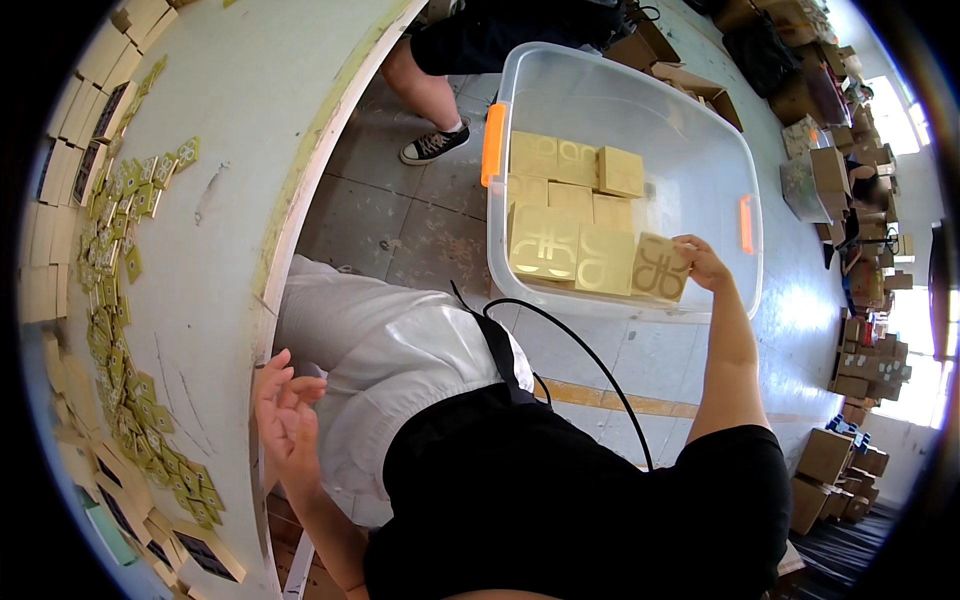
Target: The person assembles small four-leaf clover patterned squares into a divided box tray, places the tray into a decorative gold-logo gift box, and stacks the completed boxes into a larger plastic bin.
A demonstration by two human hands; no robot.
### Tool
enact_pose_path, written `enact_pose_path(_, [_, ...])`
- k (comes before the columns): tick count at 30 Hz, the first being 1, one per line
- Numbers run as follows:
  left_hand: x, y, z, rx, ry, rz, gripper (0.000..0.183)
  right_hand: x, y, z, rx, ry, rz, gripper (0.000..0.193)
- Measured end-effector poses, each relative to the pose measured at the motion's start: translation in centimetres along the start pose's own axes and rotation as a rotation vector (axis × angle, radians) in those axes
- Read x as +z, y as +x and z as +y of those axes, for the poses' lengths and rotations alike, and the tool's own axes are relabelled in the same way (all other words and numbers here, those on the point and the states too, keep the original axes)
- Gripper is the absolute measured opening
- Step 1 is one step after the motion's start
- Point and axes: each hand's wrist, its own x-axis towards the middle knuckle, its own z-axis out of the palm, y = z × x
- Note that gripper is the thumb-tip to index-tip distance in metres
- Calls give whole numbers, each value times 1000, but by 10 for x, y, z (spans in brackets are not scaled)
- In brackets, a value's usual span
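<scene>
My right hand (pixel 706 263) reaches into a large clear plastic bin (pixel 690 120) with orange latches. Its fingers are closed on the right edge of a yellow-gold box (pixel 659 270) printed with a looping dark pattern. That box is beside a row of similar yellow-gold boxes (pixel 545 240) at the near side of the bin. Further back in the bin, several more boxes lie close together, one box (pixel 621 172) standing higher than its neighbours. My left hand (pixel 288 405) is empty, palm up with fingers apart and loosely curled, by the edge of the white table (pixel 230 200).
Many small yellow-green packets (pixel 120 370) lie scattered on the table, with cream boxes (pixel 45 235) stacked along its far left. Another person's leg and black shoe (pixel 436 145) stand between table and bin. A black cable (pixel 590 350) crosses near my waist. Cardboard cartons (pixel 870 365) fill the right.
</scene>
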Motion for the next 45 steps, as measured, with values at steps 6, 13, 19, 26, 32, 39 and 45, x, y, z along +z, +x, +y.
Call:
enact_pose_path(6, [3, -9, 4, -13, 59, -2, 46, 43, 34, 10, 216, -361, -12, 41])
enact_pose_path(13, [-9, -19, -9, -25, -13, 77, 41, -54, 115, 88, -137, -1043, -396, 99])
enact_pose_path(19, [-42, -60, 65, -22, 141, 164, 35, -57, 146, 37, -349, -1288, -450, 94])
enact_pose_path(26, [-116, -151, 97, 80, 874, 1140, 31, 166, 159, -201, -1206, -933, 536, 28])
enact_pose_path(32, [-154, -207, 89, -63, 1103, 1634, 40, 462, -22, -245, -2115, -956, -268, 29])
enact_pose_path(39, [-175, -232, 58, -499, 1017, 1230, 58, 626, -134, -203, -2258, -770, -1163, 31])
enact_pose_path(45, [-232, -276, 64, -115, 834, 1113, 62, 694, -169, -184, -2200, -603, -1408, 35])
